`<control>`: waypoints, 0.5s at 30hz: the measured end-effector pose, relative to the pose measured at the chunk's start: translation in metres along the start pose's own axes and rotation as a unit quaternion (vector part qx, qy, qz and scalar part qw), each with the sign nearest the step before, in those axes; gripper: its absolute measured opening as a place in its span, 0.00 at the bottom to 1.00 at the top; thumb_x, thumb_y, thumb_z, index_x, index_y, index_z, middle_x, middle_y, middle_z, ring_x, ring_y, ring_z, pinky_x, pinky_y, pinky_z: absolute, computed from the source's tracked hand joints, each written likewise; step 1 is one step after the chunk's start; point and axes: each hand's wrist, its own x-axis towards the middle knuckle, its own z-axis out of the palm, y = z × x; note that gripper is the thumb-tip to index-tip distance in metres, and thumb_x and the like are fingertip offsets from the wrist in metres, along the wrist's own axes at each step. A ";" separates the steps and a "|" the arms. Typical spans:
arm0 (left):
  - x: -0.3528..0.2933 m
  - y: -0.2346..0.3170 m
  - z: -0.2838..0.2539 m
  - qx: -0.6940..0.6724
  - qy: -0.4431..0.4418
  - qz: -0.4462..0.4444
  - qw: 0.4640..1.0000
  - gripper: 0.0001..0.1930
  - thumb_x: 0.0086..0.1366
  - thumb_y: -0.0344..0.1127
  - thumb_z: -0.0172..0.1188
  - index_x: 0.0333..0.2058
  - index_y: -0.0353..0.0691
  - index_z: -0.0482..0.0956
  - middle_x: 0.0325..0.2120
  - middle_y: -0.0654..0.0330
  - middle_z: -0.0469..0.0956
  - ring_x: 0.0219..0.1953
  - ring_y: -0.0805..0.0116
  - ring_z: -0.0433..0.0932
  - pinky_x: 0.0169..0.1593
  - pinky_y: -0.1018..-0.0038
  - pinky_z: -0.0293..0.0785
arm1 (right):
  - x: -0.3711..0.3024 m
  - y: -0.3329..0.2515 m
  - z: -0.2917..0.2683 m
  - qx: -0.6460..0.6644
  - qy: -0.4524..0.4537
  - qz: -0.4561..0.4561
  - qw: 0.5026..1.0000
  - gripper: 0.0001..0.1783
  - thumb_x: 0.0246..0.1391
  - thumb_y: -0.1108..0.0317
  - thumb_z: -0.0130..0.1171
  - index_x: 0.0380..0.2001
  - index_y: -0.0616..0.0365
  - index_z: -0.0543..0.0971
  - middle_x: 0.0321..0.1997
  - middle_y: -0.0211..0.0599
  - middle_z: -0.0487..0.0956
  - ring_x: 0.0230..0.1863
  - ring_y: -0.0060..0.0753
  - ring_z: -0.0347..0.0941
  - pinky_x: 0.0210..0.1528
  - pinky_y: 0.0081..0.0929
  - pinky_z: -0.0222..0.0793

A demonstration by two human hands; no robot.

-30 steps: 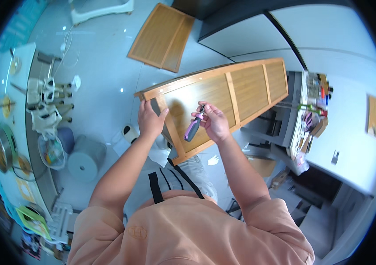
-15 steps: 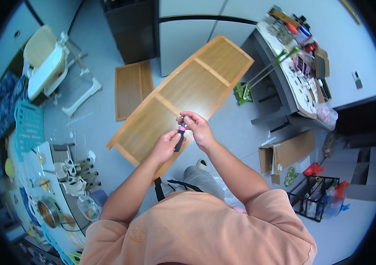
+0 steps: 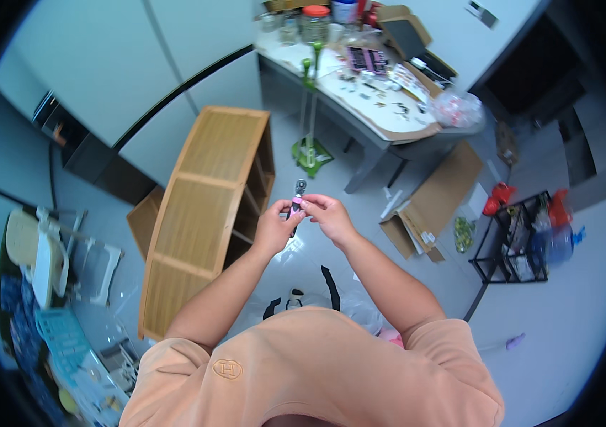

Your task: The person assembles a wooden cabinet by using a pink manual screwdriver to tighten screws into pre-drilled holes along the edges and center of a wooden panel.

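Observation:
In front of my body I hold a small ratchet wrench [image 3: 301,188] with a metal head, a pink collar and a black handle. Its head points away from me. My left hand [image 3: 273,228] is closed round the handle, hiding part of it. The thumb and fingers of my right hand [image 3: 329,219] pinch the tool near the pink collar. Just left of my hands stands a wooden cabinet [image 3: 200,192] with yellowish panels and open compartments on its right side; neither hand touches it.
A table [image 3: 360,107] strewn with small parts, jars and boxes stands ahead. Beside it is a green-based stand [image 3: 311,153]. On the right are a cardboard box [image 3: 434,196] and a black rack [image 3: 509,245]. A high chair [image 3: 57,249] is at far left.
My view has swung right, so the cabinet now appears further left and the table nearer the middle. Both hands still hold the wrench, its head now more exposed, with my right fingers lower on it.

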 end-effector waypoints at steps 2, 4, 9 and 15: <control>0.017 0.020 0.019 0.009 -0.028 -0.004 1.000 0.16 0.57 0.36 0.65 0.41 0.34 0.74 0.30 0.60 0.77 0.23 0.75 0.75 0.26 0.77 0.70 | 0.008 -0.008 -0.018 -0.007 0.051 -0.003 0.999 0.19 0.53 0.61 0.62 0.44 0.63 0.78 0.37 0.34 0.80 0.36 0.21 0.73 0.38 0.20 0.68; 0.034 0.041 0.039 0.036 -0.052 -0.012 0.998 0.16 0.55 0.33 0.67 0.40 0.34 0.74 0.30 0.60 0.75 0.22 0.74 0.74 0.26 0.77 0.71 | 0.016 -0.011 -0.040 -0.001 0.087 -0.013 0.996 0.19 0.52 0.63 0.62 0.43 0.65 0.78 0.37 0.36 0.80 0.35 0.22 0.73 0.37 0.20 0.69; 0.102 0.051 0.078 0.123 -0.082 0.136 0.980 0.18 0.55 0.30 0.66 0.44 0.35 0.75 0.36 0.57 0.74 0.35 0.74 0.76 0.28 0.78 0.74 | 0.065 -0.017 -0.087 0.023 0.120 -0.058 0.991 0.13 0.51 0.67 0.62 0.37 0.65 0.78 0.30 0.31 0.79 0.30 0.18 0.72 0.31 0.18 0.69; 0.205 0.057 0.104 0.049 -0.201 0.091 0.974 0.18 0.56 0.28 0.64 0.46 0.35 0.73 0.33 0.60 0.75 0.30 0.75 0.76 0.31 0.78 0.74 | 0.132 -0.038 -0.133 0.040 0.195 -0.025 0.980 0.09 0.53 0.67 0.60 0.34 0.63 0.79 0.25 0.28 0.77 0.25 0.15 0.70 0.26 0.15 0.66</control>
